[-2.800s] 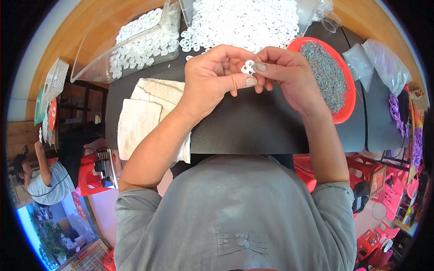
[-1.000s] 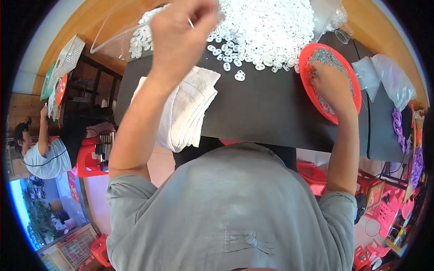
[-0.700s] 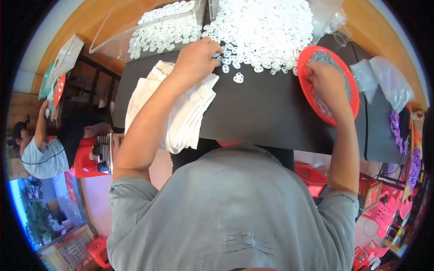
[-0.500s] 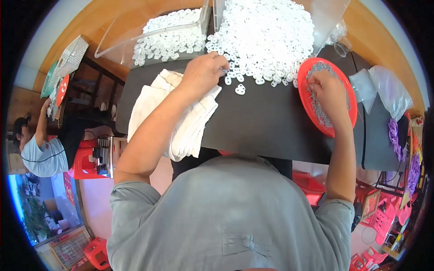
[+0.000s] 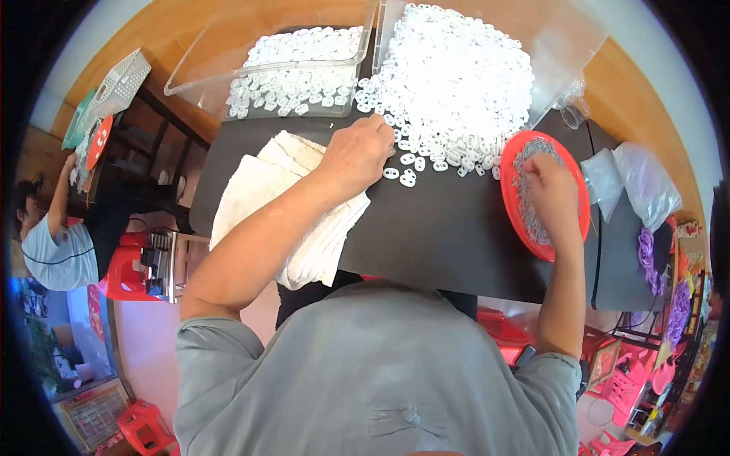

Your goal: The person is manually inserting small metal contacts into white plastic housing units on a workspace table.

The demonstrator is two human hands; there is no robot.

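My left hand (image 5: 356,157) is at the near-left edge of a heap of small white oval pieces with two holes (image 5: 456,76). Its fingers are bent together; whatever they hold is hidden. A few loose white pieces (image 5: 408,178) lie beside its fingertips. My left forearm passes over a stack of folded cream cloths (image 5: 247,201). On the right, my right hand (image 5: 549,184) reaches into a red oval plate (image 5: 511,211) of thin grey pieces (image 5: 532,216). Its fingers are pinched down among them, and I cannot make out what is between them.
A clear bin (image 5: 357,95) with more white pieces stands at the far left of the dark table (image 5: 433,228). Clear plastic bags (image 5: 646,182) and a purple bundle (image 5: 649,262) are at the right. Another person (image 5: 61,243) works at a table far left.
The whole view has shifted, so the table sits lower in it. My left hand has moved slightly right along the heap's edge. My right hand stays in the red plate.
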